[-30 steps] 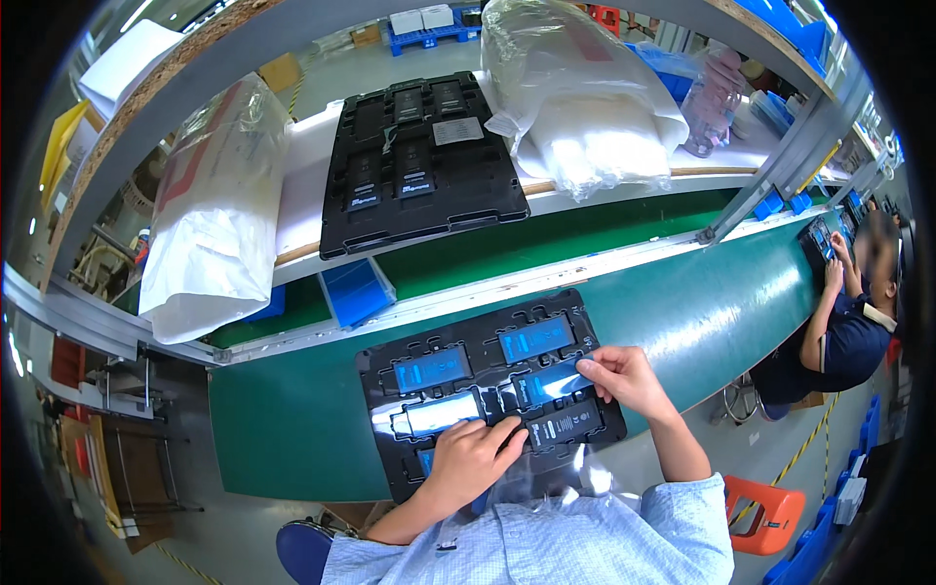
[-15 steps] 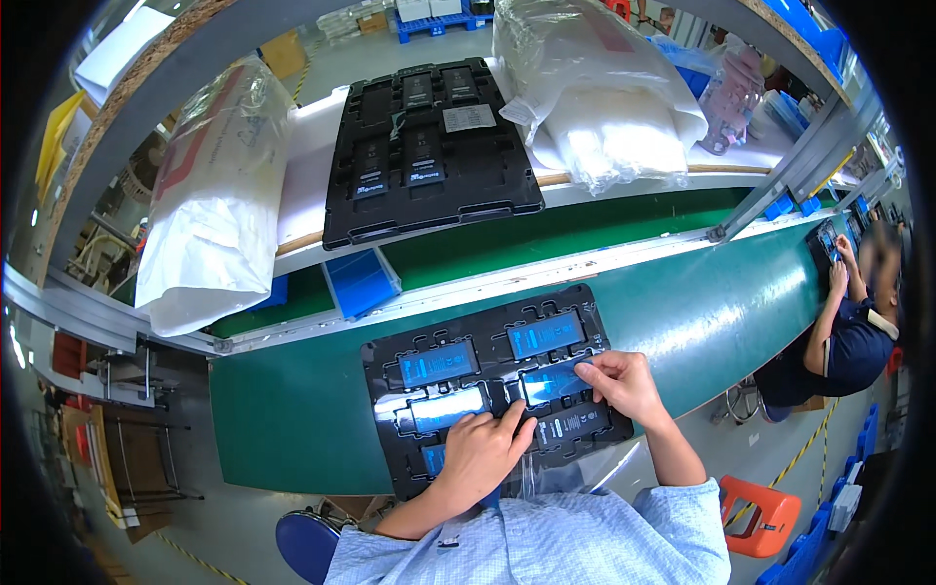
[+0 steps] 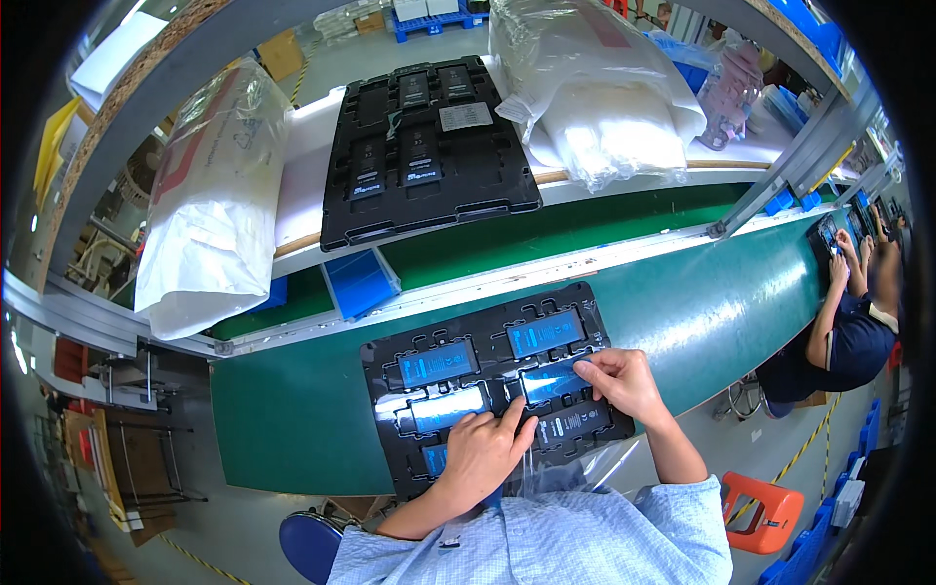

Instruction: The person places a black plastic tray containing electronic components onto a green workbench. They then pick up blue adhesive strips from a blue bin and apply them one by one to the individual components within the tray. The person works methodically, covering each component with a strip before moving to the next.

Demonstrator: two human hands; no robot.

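Note:
A black plastic tray (image 3: 497, 363) lies tilted on the green bench, holding several flat batteries in shaped recesses. Most show a shiny blue face, like the blue-faced battery (image 3: 436, 365) at upper left; the black battery (image 3: 575, 425) at lower right has no blue on it. With thumb and forefinger my right hand (image 3: 622, 385) pinches the right end of the blue film (image 3: 554, 381) over the middle right battery. My left hand (image 3: 486, 450) rests palm down over the tray, forefinger stretched to that battery's left end, holding nothing. It partly hides the lower left battery (image 3: 435, 458).
Beyond the bench, a shelf carries a second black tray (image 3: 429, 156) with batteries, flanked by plastic-wrapped bundles (image 3: 210, 205). Blue sheets (image 3: 361, 283) lie beside the bench's back rail. Clear film (image 3: 561, 475) sits against my shirt. A co-worker (image 3: 848, 327) works at far right, past an orange stool (image 3: 762, 512).
My hands stay almost in place, the right still pinching the blue film's end. The glare on that film has shifted slightly, and the whole view has moved a little.

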